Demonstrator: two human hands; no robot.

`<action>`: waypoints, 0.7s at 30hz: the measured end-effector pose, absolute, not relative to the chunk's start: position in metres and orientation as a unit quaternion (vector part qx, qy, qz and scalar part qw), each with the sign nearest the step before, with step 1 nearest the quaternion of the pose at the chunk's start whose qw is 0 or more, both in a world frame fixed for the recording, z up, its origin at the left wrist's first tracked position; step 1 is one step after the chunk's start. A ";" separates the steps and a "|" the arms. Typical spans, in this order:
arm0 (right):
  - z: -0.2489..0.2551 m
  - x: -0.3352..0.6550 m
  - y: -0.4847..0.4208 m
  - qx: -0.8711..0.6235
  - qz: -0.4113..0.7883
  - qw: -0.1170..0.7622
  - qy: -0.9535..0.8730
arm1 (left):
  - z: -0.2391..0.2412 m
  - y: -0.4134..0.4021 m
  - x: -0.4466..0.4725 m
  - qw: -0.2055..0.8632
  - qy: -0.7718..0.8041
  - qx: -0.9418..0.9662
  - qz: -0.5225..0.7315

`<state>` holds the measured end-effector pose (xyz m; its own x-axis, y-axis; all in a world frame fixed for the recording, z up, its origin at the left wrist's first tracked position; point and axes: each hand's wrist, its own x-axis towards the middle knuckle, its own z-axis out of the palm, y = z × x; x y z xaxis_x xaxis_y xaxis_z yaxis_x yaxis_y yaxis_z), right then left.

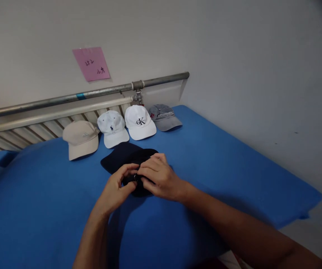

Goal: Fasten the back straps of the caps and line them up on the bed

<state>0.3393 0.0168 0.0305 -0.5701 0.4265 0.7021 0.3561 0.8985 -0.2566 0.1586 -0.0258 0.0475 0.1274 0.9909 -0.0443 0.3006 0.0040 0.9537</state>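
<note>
A dark navy baseball cap [121, 156] is held just over the blue cover, its brim toward the far left and its back strap toward me. My left hand [118, 188] pinches the strap near a small shiny buckle [135, 178], thumb below and fingers above. From the right, my right hand [159, 175] grips the cap's back edge beside the buckle, its fingers curled over the strap. The fingers hide part of the strap and the cap's opening.
Behind stand a beige cap [79, 138], a pale cap [112, 129], a white cap [140, 123] and a grey cap [165, 117] in a row on the blue cover [206, 157]. A radiator [51, 127] and metal pipe [102, 93] run along the wall, under a pink note [91, 63].
</note>
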 end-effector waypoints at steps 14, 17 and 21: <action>0.033 0.345 0.026 -0.264 0.352 0.465 -0.768 | 0.047 -0.026 0.152 0.465 0.555 0.600 0.340; 0.035 0.351 0.033 -0.265 0.373 0.467 -0.757 | 0.045 -0.024 0.154 0.458 0.568 0.602 0.323; 0.035 0.357 0.038 -0.248 0.270 0.407 -0.837 | 0.042 -0.023 0.156 0.447 0.571 0.613 0.314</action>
<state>0.3568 0.0375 0.0349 -0.5452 0.6347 0.5476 0.1950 0.7313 -0.6535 0.1556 -0.0227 0.0422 0.1513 0.9804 -0.1266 0.4191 0.0524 0.9064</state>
